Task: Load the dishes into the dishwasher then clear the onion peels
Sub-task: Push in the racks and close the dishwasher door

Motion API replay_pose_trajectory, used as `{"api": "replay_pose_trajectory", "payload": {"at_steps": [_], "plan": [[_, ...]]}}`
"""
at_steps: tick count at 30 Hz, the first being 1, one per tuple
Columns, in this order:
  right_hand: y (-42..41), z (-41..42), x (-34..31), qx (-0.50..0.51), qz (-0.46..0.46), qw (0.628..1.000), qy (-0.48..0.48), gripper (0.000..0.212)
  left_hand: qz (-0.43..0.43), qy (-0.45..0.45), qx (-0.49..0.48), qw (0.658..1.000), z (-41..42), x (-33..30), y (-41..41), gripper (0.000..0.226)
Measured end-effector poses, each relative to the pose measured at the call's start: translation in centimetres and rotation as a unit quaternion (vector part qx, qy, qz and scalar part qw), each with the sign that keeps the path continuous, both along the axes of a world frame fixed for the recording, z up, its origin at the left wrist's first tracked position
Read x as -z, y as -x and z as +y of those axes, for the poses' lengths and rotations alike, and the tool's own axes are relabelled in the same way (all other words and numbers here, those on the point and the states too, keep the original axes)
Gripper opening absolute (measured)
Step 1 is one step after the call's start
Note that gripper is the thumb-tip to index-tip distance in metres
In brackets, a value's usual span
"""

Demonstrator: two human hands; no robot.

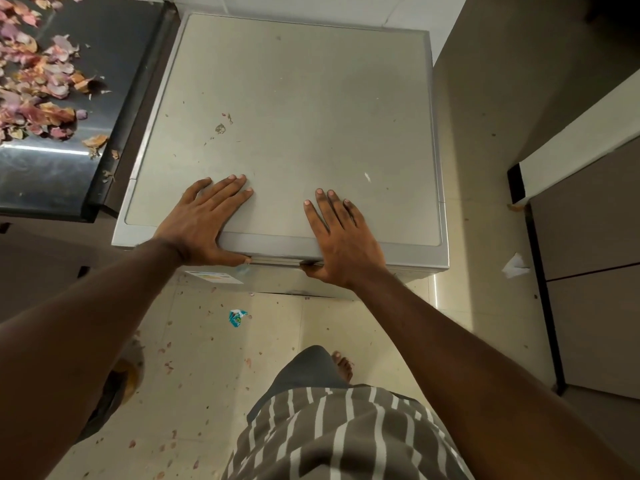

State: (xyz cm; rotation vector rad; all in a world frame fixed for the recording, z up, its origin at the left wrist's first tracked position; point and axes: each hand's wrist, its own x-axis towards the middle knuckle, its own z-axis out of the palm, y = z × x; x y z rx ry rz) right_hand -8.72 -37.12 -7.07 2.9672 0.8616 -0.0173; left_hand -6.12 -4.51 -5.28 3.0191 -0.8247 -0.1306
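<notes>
both hands are laid flat on the dishwasher (294,109): the left hand (204,221) at centre-left of the frame, the right hand (341,237) just right of it, fingers straight and spread on the grey top, thumbs hooked under the front lip. nothing is held. the door appears closed, so the loading is judged finished or nearly so, though no dishes can be seen. onion peels (34,74) are heaped on the dark counter (52,174) in the upper left, and flecks are scattered on the floor (194,358) below; that clearing is left. the dishwasher's front is turned toward the bottom of the frame, its top roughly square with no clear long axis.
</notes>
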Motion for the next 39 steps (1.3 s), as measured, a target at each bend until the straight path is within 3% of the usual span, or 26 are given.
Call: {"api": "replay_pose_trajectory", "payload": {"at_steps": [39], "plan": [[0.1,0.0,-0.3,0.003,0.013,1.000,0.008,0.119,0.004,0.000,-0.007,1.000,-0.3,-0.4,0.2,0.129]]}}
